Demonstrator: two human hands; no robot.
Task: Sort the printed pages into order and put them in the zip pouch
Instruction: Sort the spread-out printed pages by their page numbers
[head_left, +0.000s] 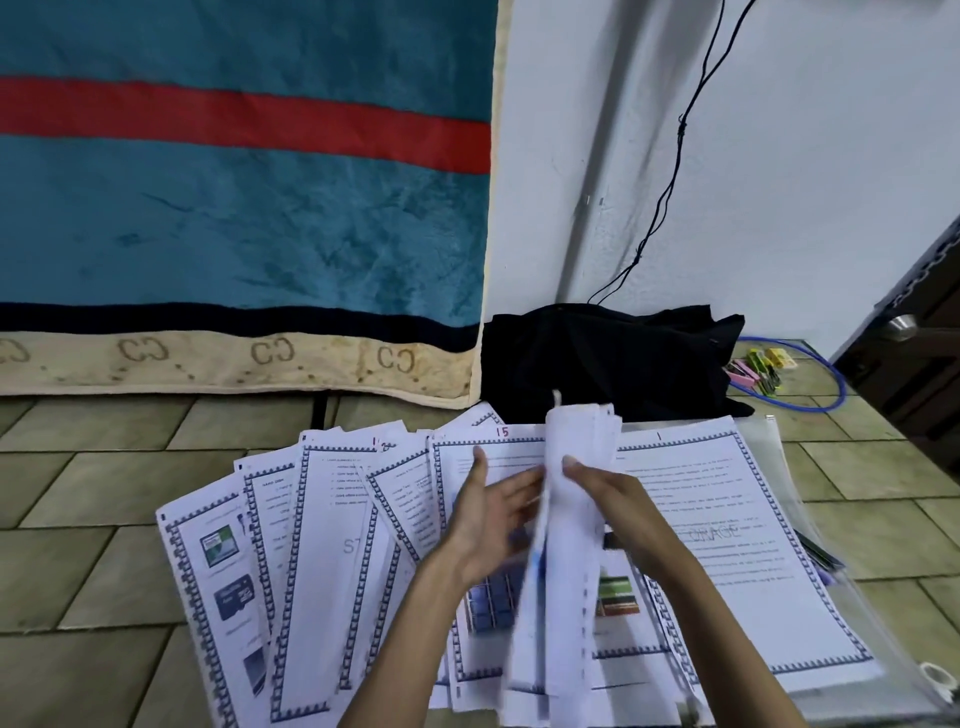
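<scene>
We see printed white pages with blue patterned borders (332, 545) fanned out on the tiled floor (93, 561), overlapping one another from left to centre. One sheet near the middle bears a handwritten red "15" (502, 431) at its top edge; another to the right bears a "1" (660, 437). That right-hand sheet lies on or in a clear plastic zip pouch (810, 499), whose transparent edge shows past the paper; we cannot tell which. Between the two forearms stands a held bundle of white sheets (566, 545), upright and seen nearly edge-on, blurred. Our right hand (608, 493) grips this bundle, thumb on the near face. Our left hand (493, 514) is spread, fingers straight, palm turned toward the bundle, fingertips at or touching its left side. Behind the papers sits a crumpled black cloth bag (608, 358) against a white wall (779, 156), with a thin black cable (675, 171) hanging down to it. A teal blanket with a red stripe and beige hem (234, 208) hangs at the left. A blue cord loop (831, 384) and small coloured clips (758, 364) lie on the floor beyond the bag. A roll of tape (937, 678) sits at the lower right.
</scene>
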